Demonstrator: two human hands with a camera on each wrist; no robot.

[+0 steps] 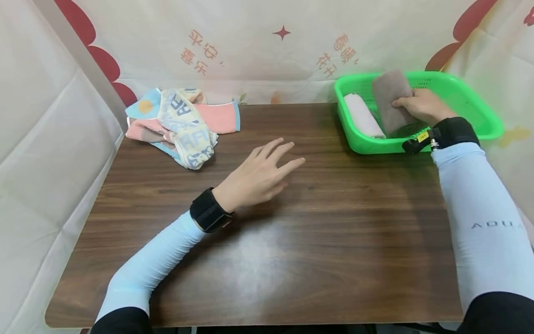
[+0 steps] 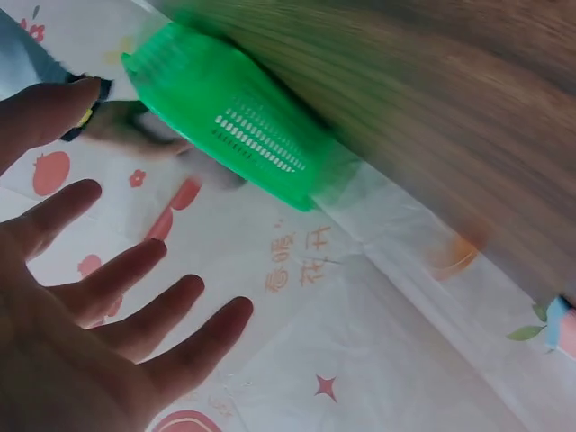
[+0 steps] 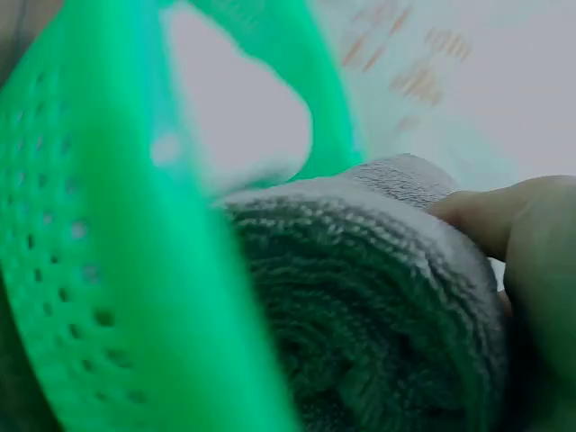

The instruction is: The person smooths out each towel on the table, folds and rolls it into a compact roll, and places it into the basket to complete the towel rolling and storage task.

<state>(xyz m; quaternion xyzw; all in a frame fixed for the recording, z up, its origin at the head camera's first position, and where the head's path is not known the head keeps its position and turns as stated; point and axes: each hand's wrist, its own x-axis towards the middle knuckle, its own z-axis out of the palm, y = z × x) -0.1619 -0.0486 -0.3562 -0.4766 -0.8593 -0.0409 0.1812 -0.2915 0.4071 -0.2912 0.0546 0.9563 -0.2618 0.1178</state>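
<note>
My right hand [image 1: 426,107] grips a rolled grey towel [image 1: 391,99] by its right side, inside the green plastic basket [image 1: 421,147]. In the right wrist view the towel's spiral end [image 3: 360,315] faces the camera, next to the basket wall [image 3: 162,270]. To its left in the basket lies a rolled white towel [image 1: 364,116]. Over the middle of the table my left hand [image 1: 258,178] hovers with fingers spread, holding nothing; the left wrist view shows its fingers [image 2: 193,351] apart. A crumpled patterned cloth [image 1: 183,123] in pink, blue and cream lies at the table's back left.
The brown wooden table [image 1: 267,260] runs back to a white printed curtain [image 1: 267,51]. The basket stands at the back right corner, close to the curtain. Another white sheet [image 1: 58,139] hangs along the left side.
</note>
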